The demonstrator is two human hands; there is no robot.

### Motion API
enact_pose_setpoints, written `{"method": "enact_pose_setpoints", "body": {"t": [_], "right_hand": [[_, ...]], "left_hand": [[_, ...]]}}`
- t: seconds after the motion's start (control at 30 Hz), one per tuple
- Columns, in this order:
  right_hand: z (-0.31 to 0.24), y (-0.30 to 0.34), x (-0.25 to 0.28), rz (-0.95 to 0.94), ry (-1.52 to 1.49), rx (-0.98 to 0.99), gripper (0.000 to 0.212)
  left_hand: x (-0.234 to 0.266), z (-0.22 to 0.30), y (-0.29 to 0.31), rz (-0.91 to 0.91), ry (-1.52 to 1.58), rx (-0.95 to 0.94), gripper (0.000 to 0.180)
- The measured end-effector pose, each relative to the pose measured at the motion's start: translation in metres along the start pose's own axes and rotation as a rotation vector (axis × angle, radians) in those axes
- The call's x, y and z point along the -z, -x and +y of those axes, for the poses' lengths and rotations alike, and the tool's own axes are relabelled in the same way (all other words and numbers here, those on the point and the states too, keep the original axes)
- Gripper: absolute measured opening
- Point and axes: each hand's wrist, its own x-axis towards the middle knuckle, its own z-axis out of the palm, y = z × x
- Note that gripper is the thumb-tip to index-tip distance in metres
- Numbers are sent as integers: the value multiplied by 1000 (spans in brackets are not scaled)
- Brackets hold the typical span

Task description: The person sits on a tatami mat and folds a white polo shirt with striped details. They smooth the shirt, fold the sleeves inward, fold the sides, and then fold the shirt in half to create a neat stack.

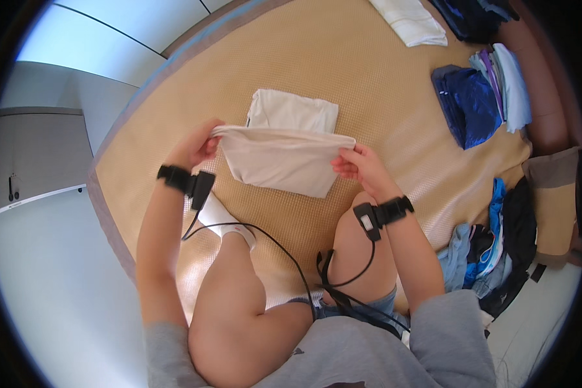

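Note:
A pale beige cloth garment (278, 158) is stretched between my two hands, its upper edge pulled nearly straight. My left hand (204, 143) pinches its upper left corner, and my right hand (361, 163) pinches the upper right corner. The lower part of the garment hangs toward the woven mat. Just behind it lies a folded white garment (294, 113), partly covered by the beige cloth. What kind of garment each one is, I cannot tell.
The tan mat (194, 97) covers the bed. At the right stand folded dark blue clothes (465, 103) beside lighter folded ones (512, 87). A white folded cloth (410, 22) lies at the far right. Loose clothes (491, 252) lie near right. A black cable (271, 239) crosses my legs.

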Motion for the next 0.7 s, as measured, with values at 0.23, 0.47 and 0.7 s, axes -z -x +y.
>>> {"method": "enact_pose_setpoints", "body": {"t": [0.23,0.47,0.7], "right_hand": [[12,-86,20,251,175,109,24],[24,-97,23,371,214,145,28],[28,-107,14,362,-79,223,26]], "left_hand": [[-31,2,-71,274,-24,-129,32],[-37,-27,-91,294,-319,-611,48],[-42,-28,-95,361,-510,-618,50]]}}
